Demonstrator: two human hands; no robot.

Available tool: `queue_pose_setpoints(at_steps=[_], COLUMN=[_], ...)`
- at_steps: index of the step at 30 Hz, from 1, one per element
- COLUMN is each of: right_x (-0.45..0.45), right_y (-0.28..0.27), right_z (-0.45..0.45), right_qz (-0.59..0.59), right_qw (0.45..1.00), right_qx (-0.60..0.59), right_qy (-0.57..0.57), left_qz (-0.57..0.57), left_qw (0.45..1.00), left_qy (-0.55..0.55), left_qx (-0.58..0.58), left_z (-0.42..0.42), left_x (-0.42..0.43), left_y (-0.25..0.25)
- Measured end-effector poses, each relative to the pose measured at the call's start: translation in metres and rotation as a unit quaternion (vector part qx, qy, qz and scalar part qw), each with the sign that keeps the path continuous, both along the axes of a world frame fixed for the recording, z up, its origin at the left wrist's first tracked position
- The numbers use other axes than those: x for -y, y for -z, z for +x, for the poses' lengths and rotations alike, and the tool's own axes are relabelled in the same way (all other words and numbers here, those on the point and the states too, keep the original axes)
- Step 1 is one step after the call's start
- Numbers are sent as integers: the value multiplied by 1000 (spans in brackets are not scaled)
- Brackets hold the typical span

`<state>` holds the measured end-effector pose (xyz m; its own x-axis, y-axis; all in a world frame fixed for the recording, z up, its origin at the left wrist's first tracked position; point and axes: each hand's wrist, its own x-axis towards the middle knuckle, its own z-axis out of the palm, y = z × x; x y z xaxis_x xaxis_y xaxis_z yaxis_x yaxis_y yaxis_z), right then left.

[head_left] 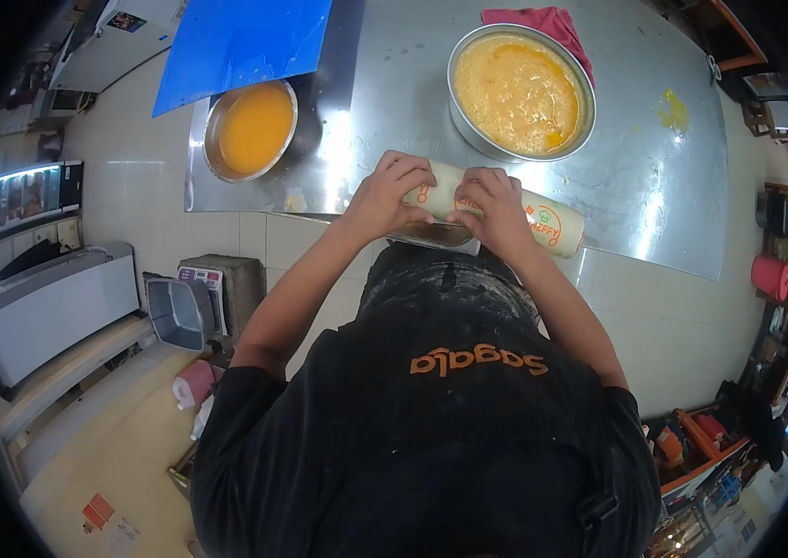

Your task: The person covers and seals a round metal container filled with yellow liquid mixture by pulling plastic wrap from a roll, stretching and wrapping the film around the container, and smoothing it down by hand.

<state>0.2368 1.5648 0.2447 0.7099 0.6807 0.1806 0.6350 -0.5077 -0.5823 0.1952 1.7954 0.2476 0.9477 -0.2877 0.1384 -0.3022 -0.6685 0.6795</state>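
Observation:
A pale printed roll [552,226] with orange and green "Cheffy" lettering lies along the front edge of the steel table, slanting down to the right. It looks like wrapping film. My left hand [392,197] is closed over its left end, fingers on top and thumb on the near side. Close beside it, my right hand [492,209] curls around the middle of the roll. Below the thumbs, a metal rim or edge [440,234] shows against my apron; most of it is hidden. Just beyond the roll stands a round metal pan [457,110] filled with a yellow, lumpy mixture.
On the left of the steel table [641,186] is a metal bowl [290,139] of orange liquid, partly covered by a blue board [245,46]. A red cloth [557,25] lies behind the pan. Yellow smears [673,112] mark the right side. A grey tub [180,313] stands lower left.

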Motion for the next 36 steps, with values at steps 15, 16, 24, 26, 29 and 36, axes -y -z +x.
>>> queue_pose_setpoints(at_steps=[15, 16, 24, 26, 29, 36], right_x=[-11, -12, -19, -20, -19, -7], right_y=[0, -2, -3, -1, 7, 10], right_z=[0, 0, 6, 7, 12, 21], right_qz=[-14, -21, -186, -194, -172, 10], right_qw=[998, 997, 973, 970, 973, 997], right_qx=[43, 57, 119, 131, 133, 14], right_qy=[-39, -42, -69, -70, -75, -77], left_qz=[13, 14, 9, 21, 43, 26], left_qw=[990, 988, 987, 987, 987, 994], left_qy=[-41, -44, -66, -72, -92, -94], left_qx=[132, 148, 147, 140, 121, 49], left_z=[-9, -8, -2, -3, -4, -5], left_x=[19, 20, 27, 26, 29, 27], left_y=[5, 6, 7, 9, 12, 3])
